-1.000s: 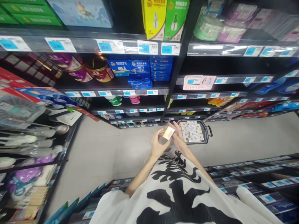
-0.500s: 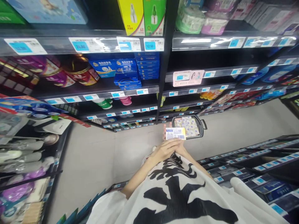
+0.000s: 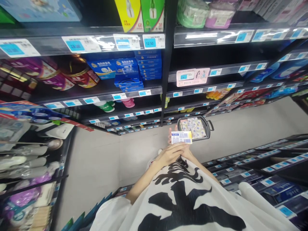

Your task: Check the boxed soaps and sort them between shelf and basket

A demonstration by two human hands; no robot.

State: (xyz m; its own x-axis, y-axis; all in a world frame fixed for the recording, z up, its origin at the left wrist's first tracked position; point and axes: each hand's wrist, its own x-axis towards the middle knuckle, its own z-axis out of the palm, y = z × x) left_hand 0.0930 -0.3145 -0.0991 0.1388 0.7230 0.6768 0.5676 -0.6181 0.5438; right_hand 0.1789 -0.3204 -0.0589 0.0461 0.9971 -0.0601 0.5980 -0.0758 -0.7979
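Note:
A small white box (image 3: 181,137) with a yellow end, blue print and a barcode is held in front of my body. My right hand (image 3: 186,151) supports it from below, its fingertips showing past the box's left side. Across the near edge of the box lie the fingers of my left hand (image 3: 172,153), closed together against it. Just beyond, a dark tray (image 3: 207,132) with a side handle sits low by the shelf foot, holding several small printed packs (image 3: 193,126). The box overlaps the tray's near left corner in view.
Ahead stands a dark shelf unit (image 3: 167,64) with blue price tags and blue boxes (image 3: 128,72). Hanging utensils (image 3: 36,162) line a rack at left. More low shelves (image 3: 255,163) run along the right. Grey floor (image 3: 101,160) lies between them.
The camera view has shifted a little, so the upper shelves sit slightly higher and further left. Both hands keep their hold on the box, which has barely moved.

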